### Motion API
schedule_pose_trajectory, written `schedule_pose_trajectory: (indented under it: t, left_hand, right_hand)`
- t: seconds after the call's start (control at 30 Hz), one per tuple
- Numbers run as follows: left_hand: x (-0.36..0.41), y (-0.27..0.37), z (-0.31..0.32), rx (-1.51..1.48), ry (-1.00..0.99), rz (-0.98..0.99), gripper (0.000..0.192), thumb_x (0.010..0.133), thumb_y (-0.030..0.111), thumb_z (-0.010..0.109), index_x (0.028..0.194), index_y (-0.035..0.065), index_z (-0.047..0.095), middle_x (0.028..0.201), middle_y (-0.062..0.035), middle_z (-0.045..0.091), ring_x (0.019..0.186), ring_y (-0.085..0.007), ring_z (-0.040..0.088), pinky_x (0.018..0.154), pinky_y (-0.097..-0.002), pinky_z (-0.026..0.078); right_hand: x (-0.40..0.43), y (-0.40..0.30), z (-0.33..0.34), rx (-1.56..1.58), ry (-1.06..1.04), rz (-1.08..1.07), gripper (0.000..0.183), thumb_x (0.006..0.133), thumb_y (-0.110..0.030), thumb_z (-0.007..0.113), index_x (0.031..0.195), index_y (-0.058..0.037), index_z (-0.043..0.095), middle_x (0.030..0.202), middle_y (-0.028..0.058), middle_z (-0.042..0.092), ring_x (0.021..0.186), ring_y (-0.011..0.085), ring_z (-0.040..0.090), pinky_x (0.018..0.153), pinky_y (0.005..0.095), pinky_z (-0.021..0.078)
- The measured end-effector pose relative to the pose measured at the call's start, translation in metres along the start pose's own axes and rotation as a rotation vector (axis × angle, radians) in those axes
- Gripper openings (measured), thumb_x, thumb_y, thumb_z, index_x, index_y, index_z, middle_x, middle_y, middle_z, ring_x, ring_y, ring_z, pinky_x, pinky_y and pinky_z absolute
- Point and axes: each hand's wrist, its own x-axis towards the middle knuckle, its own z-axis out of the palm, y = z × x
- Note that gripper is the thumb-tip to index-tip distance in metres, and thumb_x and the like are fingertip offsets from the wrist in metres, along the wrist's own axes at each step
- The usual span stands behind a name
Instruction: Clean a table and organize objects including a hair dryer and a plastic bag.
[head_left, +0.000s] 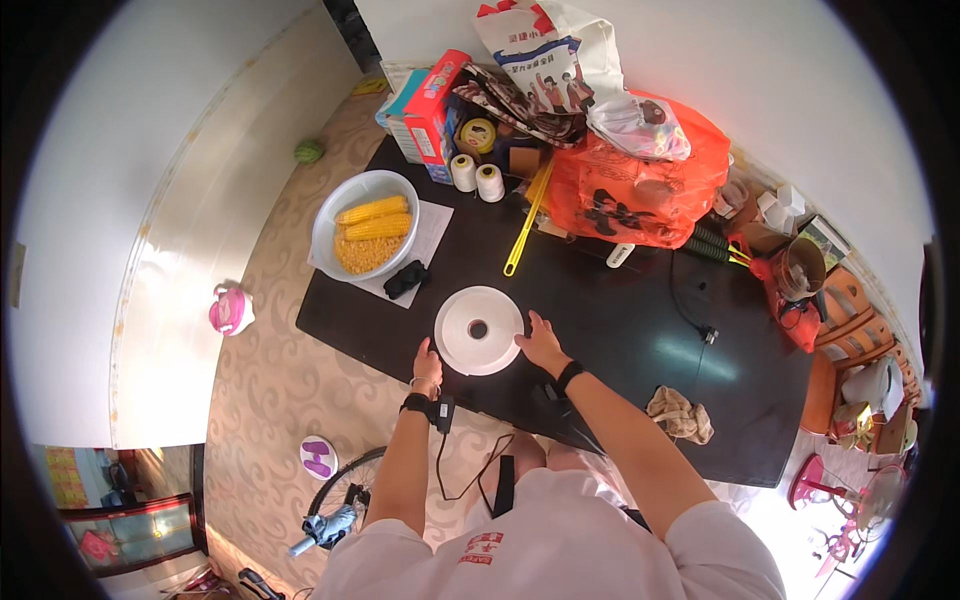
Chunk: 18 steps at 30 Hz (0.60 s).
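Observation:
A large white roll (469, 345), apparently paper, with a dark round hole at its centre, lies flat side up by the near edge of the dark table (600, 315). At its left edge is my left hand (428, 367), thumb pointing forward; whether its fingers grip the roll is hard to see. My right hand (543, 346) is at the opposite edge, fingers apart and thumb tip at the roll's rim. Both wrists wear black bands, and a cable hangs from a small box at the left one.
Left on the table stands a white basin (322, 240) with corn cobs and kernels, beside a black object (406, 280). Behind are thread cones (490, 184), a yellow-handled tool (521, 236) and a red plastic bag (637, 195). A plug (709, 334) and brown cloth (680, 415) lie right.

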Motion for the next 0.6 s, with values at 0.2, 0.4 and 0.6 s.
schedule_pose_trajectory:
  t: [0.2, 0.4, 0.6]
  left_hand:
    - [0.014, -0.015, 0.013, 0.089, 0.002, 0.038, 0.046, 0.092, 0.009, 0.039, 0.133, 0.0193, 0.056, 0.049, 0.0066, 0.037, 0.033, -0.0068, 0.032, 0.029, -0.026, 0.023]
    - [-0.068, 0.001, 0.048, 0.012, -0.2, 0.146, 0.034, 0.096, 0.015, 0.045, 0.126, 0.0079, 0.06, 0.053, 0.0075, 0.041, 0.037, -0.0039, 0.034, 0.031, -0.0228, 0.024]
    - [-0.19, 0.061, 0.134, 0.079, -0.629, 0.077, 0.033, 0.101, 0.014, 0.038, 0.127, 0.0028, 0.056, 0.054, 0.0077, 0.033, 0.039, -0.0015, 0.026, 0.034, -0.0199, 0.021]
  right_hand:
    - [0.006, -0.012, 0.016, -0.018, -0.031, 0.172, 0.084, 0.073, -0.029, 0.075, 0.141, -0.0004, 0.034, 0.137, 0.0252, 0.033, 0.125, 0.0402, 0.041, 0.103, 0.0416, 0.0421]
    - [-0.03, 0.035, -0.046, 0.506, 0.035, 0.219, 0.072, 0.072, -0.022, 0.081, 0.123, -0.002, 0.035, 0.102, 0.0153, 0.06, 0.095, 0.0265, 0.061, 0.084, 0.0357, 0.0509]
    - [-0.135, 0.052, -0.223, 0.954, -0.033, 0.325, 0.051, 0.083, -0.017, 0.073, 0.125, -0.0012, 0.049, 0.115, 0.0086, 0.06, 0.105, 0.0188, 0.06, 0.09, 0.0327, 0.0489]
